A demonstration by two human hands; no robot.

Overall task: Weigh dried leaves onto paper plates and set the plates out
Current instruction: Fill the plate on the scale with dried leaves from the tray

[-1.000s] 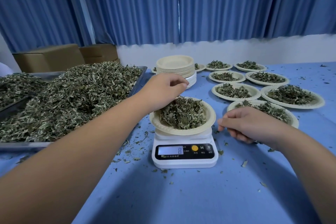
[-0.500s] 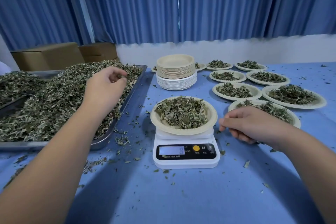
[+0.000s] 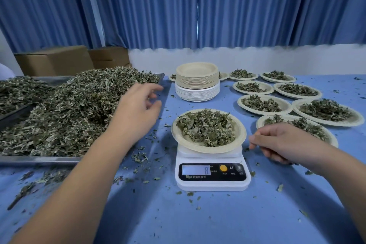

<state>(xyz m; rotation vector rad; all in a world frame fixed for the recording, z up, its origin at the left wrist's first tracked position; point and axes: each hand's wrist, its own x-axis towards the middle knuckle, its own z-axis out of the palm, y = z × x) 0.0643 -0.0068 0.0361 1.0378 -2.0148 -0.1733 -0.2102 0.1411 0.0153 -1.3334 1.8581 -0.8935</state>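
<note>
Left hand (image 3: pixel 138 113): fingers spread, empty, over leaf tray (image 3: pixel 39 159); probably for a top-up pinch.
Right hand (image 3: pixel 283 142): loosely curled, empty, waited beside the plate (image 3: pixel 208 147) on the scale (image 3: pixel 213 184).

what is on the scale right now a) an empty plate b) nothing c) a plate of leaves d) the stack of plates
c: the plate resting on the scale holds a heap of leaves.
</note>
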